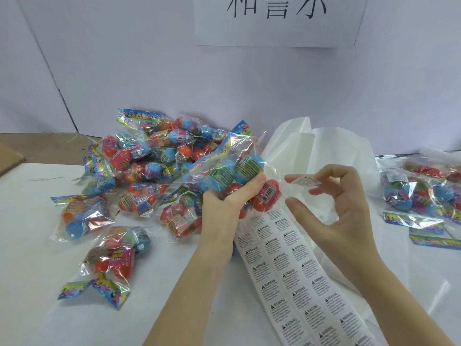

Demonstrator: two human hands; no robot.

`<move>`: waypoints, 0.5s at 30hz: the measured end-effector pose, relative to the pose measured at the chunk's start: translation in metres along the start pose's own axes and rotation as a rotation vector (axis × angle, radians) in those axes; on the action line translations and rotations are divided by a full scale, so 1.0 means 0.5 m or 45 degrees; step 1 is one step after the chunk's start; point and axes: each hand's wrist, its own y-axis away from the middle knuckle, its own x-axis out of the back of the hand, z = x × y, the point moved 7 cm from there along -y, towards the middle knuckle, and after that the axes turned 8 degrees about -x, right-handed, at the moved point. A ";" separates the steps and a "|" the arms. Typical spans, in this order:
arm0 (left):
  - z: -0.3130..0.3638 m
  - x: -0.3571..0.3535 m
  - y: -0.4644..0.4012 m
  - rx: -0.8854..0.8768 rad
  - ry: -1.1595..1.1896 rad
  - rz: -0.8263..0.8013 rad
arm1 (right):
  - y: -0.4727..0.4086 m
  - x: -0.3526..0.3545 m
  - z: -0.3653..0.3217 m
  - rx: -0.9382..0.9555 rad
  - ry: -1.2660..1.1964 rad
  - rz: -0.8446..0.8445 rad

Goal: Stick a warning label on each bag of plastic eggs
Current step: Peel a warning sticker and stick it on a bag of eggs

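My left hand [224, 208] grips a clear bag of blue, green and red plastic eggs [239, 171], held up above the table at centre. My right hand [336, 203] is just right of that bag, with a small white warning label [305, 181] stuck on the tip of its index finger and the other fingers loosely spread. A long sheet of warning labels [294, 275] lies on the table under and between my hands. A heap of several more egg bags [149, 166] sits at left.
Several other egg bags [424, 193] lie flat at the right edge. Crumpled white backing paper [324, 146] stands behind my right hand. A white sign with black characters [277, 18] hangs on the back wall. A cardboard piece [10, 158] shows far left.
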 end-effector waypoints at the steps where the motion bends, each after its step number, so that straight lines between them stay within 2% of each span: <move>1: -0.001 0.001 0.000 -0.008 -0.011 -0.001 | 0.001 0.000 0.000 0.007 0.014 0.027; 6: 0.003 -0.001 0.003 -0.055 -0.072 0.013 | 0.005 0.003 -0.008 0.085 0.098 0.138; 15: 0.016 -0.009 0.009 -0.102 -0.057 -0.015 | 0.006 0.003 -0.013 0.092 0.105 0.158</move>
